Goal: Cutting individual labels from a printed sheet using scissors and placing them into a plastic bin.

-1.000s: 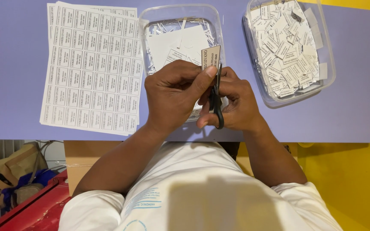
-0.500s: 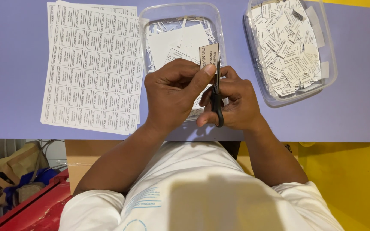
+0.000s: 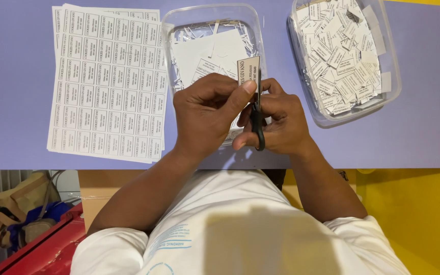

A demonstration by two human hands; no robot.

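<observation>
Trimming a small paper label with scissors over a clear tub.

Left hand [image 3: 207, 114] pinching the label [image 3: 248, 71] upright between thumb and fingers; right hand [image 3: 276, 125] clenched around black scissors [image 3: 257, 127], touching the label's right edge. Just beyond both hands, tub [image 3: 171, 30] of scraps; right of the right hand, a second tub [image 3: 388, 86] of cut labels; left of the left hand, printed sheets [image 3: 108, 84] flat on the purple table [image 3: 423, 137].

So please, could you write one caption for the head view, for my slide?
Left hand holds a label while right hand cuts it with scissors over a tub.
</observation>
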